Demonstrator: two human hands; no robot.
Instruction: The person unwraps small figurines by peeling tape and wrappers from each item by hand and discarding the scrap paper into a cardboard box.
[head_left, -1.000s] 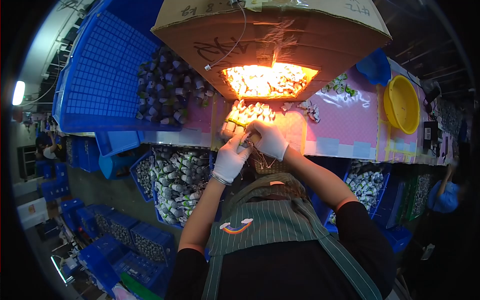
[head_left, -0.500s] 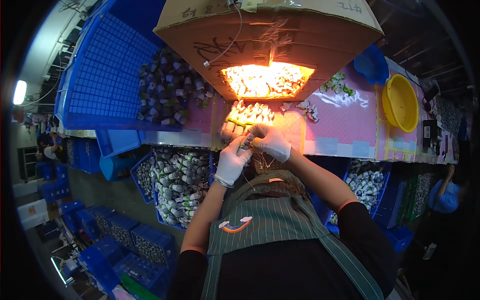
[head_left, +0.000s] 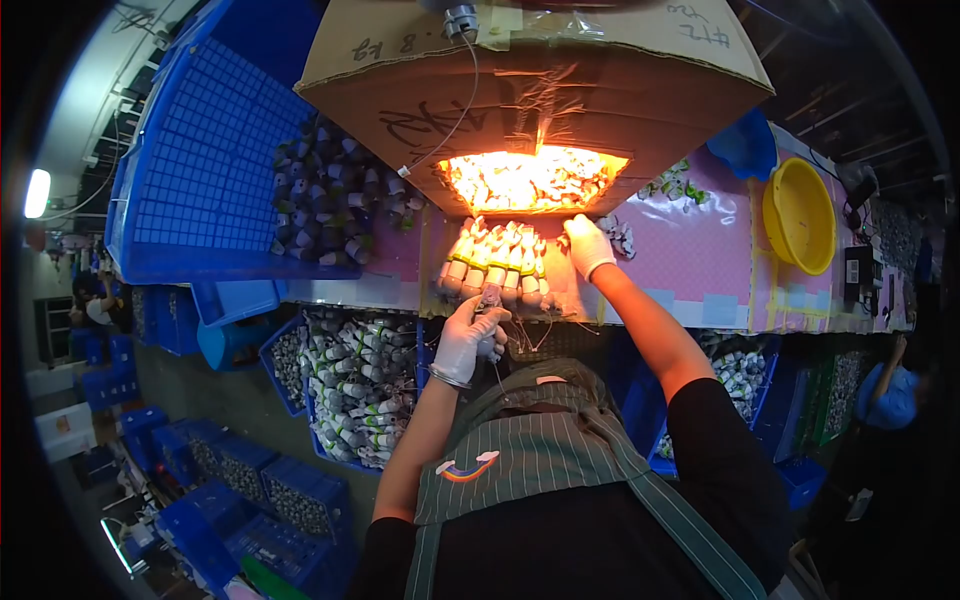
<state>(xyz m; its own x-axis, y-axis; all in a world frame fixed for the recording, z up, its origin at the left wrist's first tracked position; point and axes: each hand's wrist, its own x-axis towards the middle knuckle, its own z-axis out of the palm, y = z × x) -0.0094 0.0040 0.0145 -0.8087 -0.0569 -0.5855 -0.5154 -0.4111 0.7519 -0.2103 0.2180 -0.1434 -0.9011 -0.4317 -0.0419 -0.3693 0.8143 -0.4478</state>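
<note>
My left hand [head_left: 468, 340], in a white glove, is closed on a small grey piece [head_left: 491, 296] with thin wires below it. Right above it, several small grey-and-white potted pieces with green bands [head_left: 497, 262] lie in a row on the table under bright orange light. My right hand [head_left: 589, 246], also gloved, is at the right of the row, just below the lit opening of a cardboard box [head_left: 420, 110]; its fingertips are pressed together, and what they hold is too small to make out. Inside the opening lie many glowing white pieces [head_left: 530, 180].
A blue basket [head_left: 200, 150] of dark pots stands at the left. Yellow [head_left: 800, 215] and blue basins [head_left: 745, 145] stand at the right, near green leaves [head_left: 675, 185]. Crates of white pieces [head_left: 365, 385] sit below the table edge. A person in blue [head_left: 890, 395] is at the far right.
My right hand has left my left hand and moved up and right, beside the box opening. My left hand has dropped slightly, still holding the grey piece.
</note>
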